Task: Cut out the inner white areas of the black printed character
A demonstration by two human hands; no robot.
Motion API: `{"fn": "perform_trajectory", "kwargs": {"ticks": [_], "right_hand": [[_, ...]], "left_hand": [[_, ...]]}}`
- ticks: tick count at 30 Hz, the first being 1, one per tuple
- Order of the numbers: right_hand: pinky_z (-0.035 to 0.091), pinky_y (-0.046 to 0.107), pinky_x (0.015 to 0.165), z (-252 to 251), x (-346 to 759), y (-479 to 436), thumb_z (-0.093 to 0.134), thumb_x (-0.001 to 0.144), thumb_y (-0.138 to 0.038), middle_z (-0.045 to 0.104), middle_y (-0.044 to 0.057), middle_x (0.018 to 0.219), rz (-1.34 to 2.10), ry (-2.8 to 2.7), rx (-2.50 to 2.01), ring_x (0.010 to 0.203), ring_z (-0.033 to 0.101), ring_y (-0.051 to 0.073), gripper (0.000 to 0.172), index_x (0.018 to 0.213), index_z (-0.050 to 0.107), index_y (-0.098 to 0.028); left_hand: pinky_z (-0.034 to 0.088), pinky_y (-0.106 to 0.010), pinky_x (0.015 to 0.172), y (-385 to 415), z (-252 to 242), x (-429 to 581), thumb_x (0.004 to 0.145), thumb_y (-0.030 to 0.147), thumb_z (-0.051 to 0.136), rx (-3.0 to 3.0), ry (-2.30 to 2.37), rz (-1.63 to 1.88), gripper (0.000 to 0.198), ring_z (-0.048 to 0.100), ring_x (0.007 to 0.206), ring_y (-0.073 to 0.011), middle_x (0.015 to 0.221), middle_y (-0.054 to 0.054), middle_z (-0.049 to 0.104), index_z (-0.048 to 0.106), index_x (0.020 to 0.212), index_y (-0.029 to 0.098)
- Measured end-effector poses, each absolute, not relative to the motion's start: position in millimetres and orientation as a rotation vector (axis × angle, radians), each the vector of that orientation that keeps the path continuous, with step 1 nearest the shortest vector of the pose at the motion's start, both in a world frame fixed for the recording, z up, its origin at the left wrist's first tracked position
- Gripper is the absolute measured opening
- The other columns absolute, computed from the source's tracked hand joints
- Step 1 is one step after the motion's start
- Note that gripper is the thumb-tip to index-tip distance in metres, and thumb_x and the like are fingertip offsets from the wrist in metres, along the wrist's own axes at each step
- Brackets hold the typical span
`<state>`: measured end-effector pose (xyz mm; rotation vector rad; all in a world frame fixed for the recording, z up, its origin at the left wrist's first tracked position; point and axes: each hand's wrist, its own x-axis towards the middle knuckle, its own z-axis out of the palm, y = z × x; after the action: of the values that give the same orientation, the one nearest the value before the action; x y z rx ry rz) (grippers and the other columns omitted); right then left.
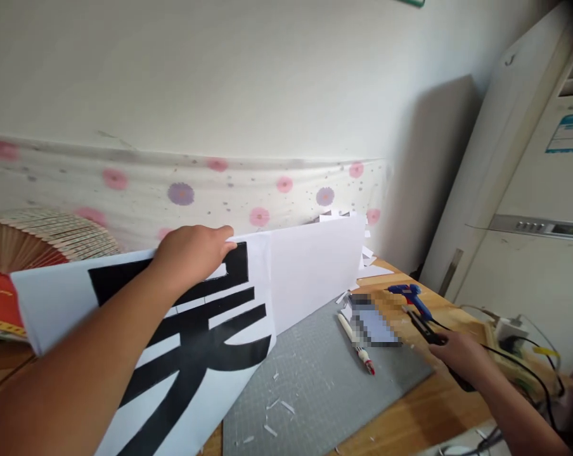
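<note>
My left hand (196,256) pinches the top edge of a white sheet with a bold black character (196,348), holding it raised and tilted. A plain white panel (315,272) stands at its right side; I cannot tell whether the two are joined. On the right, my right hand (464,361) is closed round a black utility knife (424,327), its front end pointing up and left. Below the sheet lies a grey cutting mat (310,392) strewn with small white scraps (287,406). Part of the character is hidden behind my left forearm.
A blue glue gun (410,294) lies beyond the knife. On the mat rest a blurred-out flat device (376,323) and a white pen-like tool (348,329). Paper offcuts (369,269) pile at the back. A fan (44,240) stands left; cables and a charger (511,329) crowd the right.
</note>
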<state>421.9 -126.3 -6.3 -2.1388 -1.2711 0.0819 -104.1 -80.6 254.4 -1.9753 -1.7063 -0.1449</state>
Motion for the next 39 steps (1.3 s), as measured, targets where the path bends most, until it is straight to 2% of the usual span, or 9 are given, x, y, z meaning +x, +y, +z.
{"fn": "perform_trajectory", "kwargs": {"ticks": [2,5,7,9,11,14,17,24,39], "right_hand": [[0.050,0.044,0.049,16.7,400.1,-128.0,0.059,0.064,-0.045,0.060,0.005,0.045,0.194,-1.218,-2.039,0.047,0.065,0.033,0.017,0.063,0.064,-0.029],[0.055,0.040,0.058,61.3,325.3,-131.2,0.061,0.068,-0.051,0.067,0.005,0.059,0.362,-1.251,-1.721,0.059,0.070,0.030,0.032,0.085,0.063,-0.024],[0.054,0.037,0.054,91.9,263.4,-129.7,0.060,0.075,-0.051,0.065,0.001,0.064,0.520,-1.441,-1.557,0.054,0.067,0.025,0.046,0.109,0.061,-0.020],[0.052,0.034,0.053,117.8,209.0,-124.1,0.055,0.083,-0.046,0.064,-0.001,0.069,0.577,-1.589,-1.423,0.052,0.063,0.021,0.060,0.137,0.048,-0.021],[0.052,0.033,0.056,135.7,170.1,-115.2,0.051,0.090,-0.043,0.066,0.001,0.078,0.532,-1.674,-1.314,0.054,0.061,0.019,0.067,0.151,0.034,-0.023],[0.053,0.034,0.062,148.4,138.2,-100.3,0.046,0.096,-0.040,0.069,0.005,0.088,0.529,-1.763,-1.200,0.060,0.062,0.018,0.062,0.154,0.031,-0.024],[0.053,0.035,0.065,152.1,123.5,-89.8,0.044,0.097,-0.037,0.068,0.004,0.086,0.503,-1.809,-1.183,0.062,0.062,0.019,0.055,0.151,0.036,-0.026],[0.049,0.034,0.063,154.5,112.3,-86.8,0.043,0.099,-0.037,0.068,0.007,0.087,0.482,-1.827,-1.304,0.062,0.060,0.020,0.050,0.146,0.040,-0.021],[0.046,0.032,0.064,153.8,112.1,-84.2,0.041,0.099,-0.037,0.065,0.005,0.084,0.490,-1.832,-1.306,0.063,0.059,0.019,0.042,0.138,0.045,-0.022]], "left_hand": [[0.034,-0.032,0.052,-81.7,253.0,-102.4,0.097,0.041,0.035,-1.968,-1.703,-0.136,0.032,0.068,0.073,-0.0292,0.078,-0.008,0.074,0.063,0.096,0.026],[0.033,-0.032,0.052,-81.2,252.1,-101.8,0.097,0.041,0.035,-1.965,-1.708,-0.129,0.033,0.069,0.074,-0.0300,0.079,-0.009,0.074,0.064,0.096,0.025],[0.034,-0.033,0.053,-81.3,252.0,-101.7,0.098,0.041,0.033,-1.961,-1.707,-0.135,0.035,0.069,0.075,-0.0312,0.081,-0.010,0.074,0.065,0.097,0.025],[0.035,-0.034,0.054,-81.9,252.0,-101.5,0.098,0.042,0.032,-1.963,-1.699,-0.137,0.037,0.070,0.077,-0.0324,0.083,-0.011,0.075,0.065,0.099,0.025],[0.035,-0.034,0.054,-82.9,252.1,-101.1,0.098,0.042,0.032,-1.964,-1.697,-0.136,0.038,0.070,0.079,-0.0334,0.084,-0.011,0.075,0.066,0.101,0.025],[0.034,-0.034,0.054,-84.2,252.1,-101.0,0.099,0.042,0.033,-1.970,-1.688,-0.148,0.038,0.070,0.080,-0.0338,0.085,-0.012,0.075,0.066,0.100,0.025],[0.034,-0.034,0.054,-84.6,251.6,-101.7,0.099,0.042,0.032,-1.976,-1.683,-0.161,0.037,0.071,0.078,-0.0331,0.085,-0.012,0.076,0.066,0.100,0.025],[0.034,-0.033,0.055,-82.9,250.3,-102.5,0.099,0.043,0.034,-1.948,-1.686,-0.145,0.036,0.071,0.080,-0.0308,0.086,-0.010,0.076,0.065,0.101,0.026],[0.033,-0.033,0.054,-81.4,250.6,-100.0,0.098,0.044,0.034,-1.955,-1.724,-0.143,0.034,0.069,0.080,-0.0317,0.086,-0.008,0.074,0.062,0.097,0.025]]}}
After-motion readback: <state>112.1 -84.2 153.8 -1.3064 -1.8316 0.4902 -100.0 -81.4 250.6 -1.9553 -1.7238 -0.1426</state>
